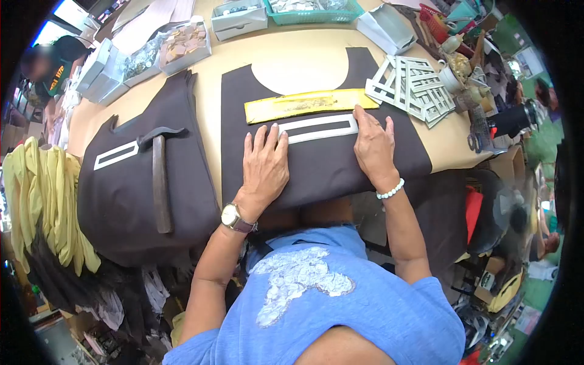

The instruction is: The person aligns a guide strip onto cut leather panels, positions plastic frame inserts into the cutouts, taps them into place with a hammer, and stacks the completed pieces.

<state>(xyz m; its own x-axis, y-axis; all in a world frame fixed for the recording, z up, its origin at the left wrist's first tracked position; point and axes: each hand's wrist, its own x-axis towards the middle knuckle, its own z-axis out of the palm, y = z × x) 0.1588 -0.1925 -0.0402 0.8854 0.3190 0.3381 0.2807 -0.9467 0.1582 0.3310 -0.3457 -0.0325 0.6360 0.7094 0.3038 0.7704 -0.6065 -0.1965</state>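
Observation:
On a dark brown fabric panel (328, 170) lies a white rectangular frame with a long slot (322, 137). My left hand (266, 161) rests flat at the frame's left end, fingers stretched out. At the right end is my right hand (374, 146), its fingertips touching the frame's end and the fabric, fingers partly apart. Just above the frame lies a yellow strip (261, 111) with a worn, dark-stained middle. A heap of similar white slotted frames (413, 88) sits to the right, partly over the panel.
To the left, a hammer (160, 182) and another white frame (117, 156) lie on stacked dark fabric (134, 213). Boxes of small parts (185, 45) and a green basket (313, 15) line the table's back. Spools and scissors (474, 143) crowd the right edge. Yellow cloth (45, 201) hangs left.

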